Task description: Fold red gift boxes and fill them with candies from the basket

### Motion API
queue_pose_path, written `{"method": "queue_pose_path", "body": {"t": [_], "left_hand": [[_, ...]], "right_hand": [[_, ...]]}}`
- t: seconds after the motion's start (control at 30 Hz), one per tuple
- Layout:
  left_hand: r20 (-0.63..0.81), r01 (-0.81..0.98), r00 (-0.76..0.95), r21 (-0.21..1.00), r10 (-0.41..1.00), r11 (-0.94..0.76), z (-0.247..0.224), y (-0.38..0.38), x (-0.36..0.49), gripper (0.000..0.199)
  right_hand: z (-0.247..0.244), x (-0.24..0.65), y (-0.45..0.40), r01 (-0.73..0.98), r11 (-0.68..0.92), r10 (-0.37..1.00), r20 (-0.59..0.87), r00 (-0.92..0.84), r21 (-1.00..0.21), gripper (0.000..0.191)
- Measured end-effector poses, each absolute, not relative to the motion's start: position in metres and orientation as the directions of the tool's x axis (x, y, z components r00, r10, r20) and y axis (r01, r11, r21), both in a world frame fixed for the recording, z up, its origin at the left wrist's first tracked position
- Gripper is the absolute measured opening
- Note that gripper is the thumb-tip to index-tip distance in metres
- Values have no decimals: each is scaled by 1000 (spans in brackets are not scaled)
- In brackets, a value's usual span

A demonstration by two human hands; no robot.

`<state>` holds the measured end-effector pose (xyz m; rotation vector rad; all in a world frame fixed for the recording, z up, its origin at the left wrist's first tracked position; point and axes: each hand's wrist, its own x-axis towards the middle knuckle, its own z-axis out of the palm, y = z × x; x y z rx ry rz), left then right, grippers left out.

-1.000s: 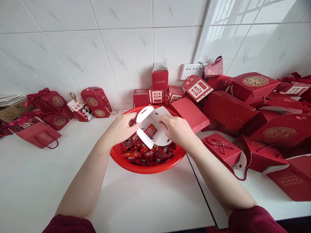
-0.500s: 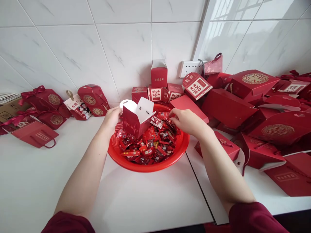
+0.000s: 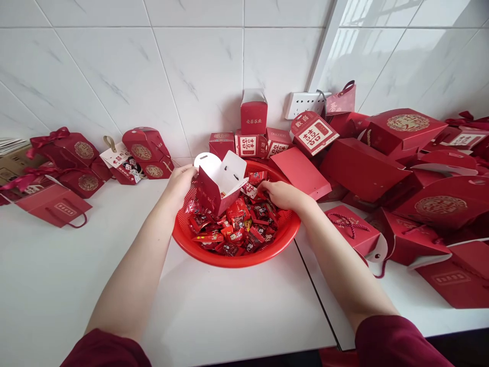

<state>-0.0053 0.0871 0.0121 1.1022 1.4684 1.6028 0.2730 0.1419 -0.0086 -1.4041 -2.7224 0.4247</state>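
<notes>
A red plastic basket (image 3: 237, 261) full of small red-wrapped candies (image 3: 233, 232) stands before me on the white table. My left hand (image 3: 181, 187) grips the left side of a red paper candy box (image 3: 216, 193), fingers partly hidden behind it. The box tilts over the basket, its white-lined flaps standing up and a little of its contents showing inside. At the basket's right side, my right hand (image 3: 280, 193) is closed, fingertips pinching a red-wrapped candy among the others; its lower edge is hidden.
Red gift boxes (image 3: 367, 168) are heaped to the right, with a flat red card box (image 3: 301, 173) leaning beside the basket. Smaller boxes (image 3: 254, 117) stack against the tiled wall. More boxes (image 3: 147, 153) and a red bag (image 3: 55, 206) stand left. A power strip (image 3: 305, 104) hangs behind.
My right hand has moved slightly down and left, its fingers lower among the candies. My left hand still holds the candy box, which has barely shifted. The view has moved a little.
</notes>
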Motion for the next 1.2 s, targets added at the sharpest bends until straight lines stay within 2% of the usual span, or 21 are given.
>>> {"method": "queue_pose_path", "body": {"t": [0.1, 0.27, 0.4, 0.47, 0.57, 0.67, 0.77, 0.83, 1.03, 1.2], "left_hand": [[119, 56, -417, 993, 901, -105, 11, 87, -5, 17], [71, 32, -423, 997, 903, -64, 8, 87, -6, 40], [49, 0, -415, 999, 909, -54, 7, 87, -6, 43], [49, -11, -416, 998, 908, -59, 6, 87, -7, 42], [47, -18, -418, 998, 907, -60, 4, 87, -8, 44], [47, -21, -400, 998, 915, -60, 2, 87, -10, 46], [57, -24, -371, 997, 927, -71, 0, 87, -11, 46], [67, -13, -371, 997, 926, -77, 0, 87, -11, 47], [64, 7, -381, 998, 922, -66, 2, 88, -11, 48], [19, -25, -422, 999, 906, -33, 5, 88, -8, 49]], "right_hand": [[-11, 272, 145, 784, 542, 804, -83, -588, -303, 43], [-10, 267, 144, 771, 534, 784, -138, -605, -346, 38], [-12, 265, 144, 770, 540, 770, -169, -615, -340, 46], [-11, 267, 145, 757, 552, 755, -175, -632, -351, 40], [-7, 272, 145, 700, 589, 703, -172, -690, -404, 26], [-4, 277, 146, 580, 603, 610, -151, -778, -548, 28], [-7, 280, 151, 362, 489, 472, -109, -875, -794, 34], [-10, 281, 154, 269, 397, 424, -84, -902, -877, 34], [-11, 281, 158, 229, 325, 398, -87, -913, -918, 31], [-9, 282, 158, 201, 58, 494, -147, -857, -978, 42]]}}
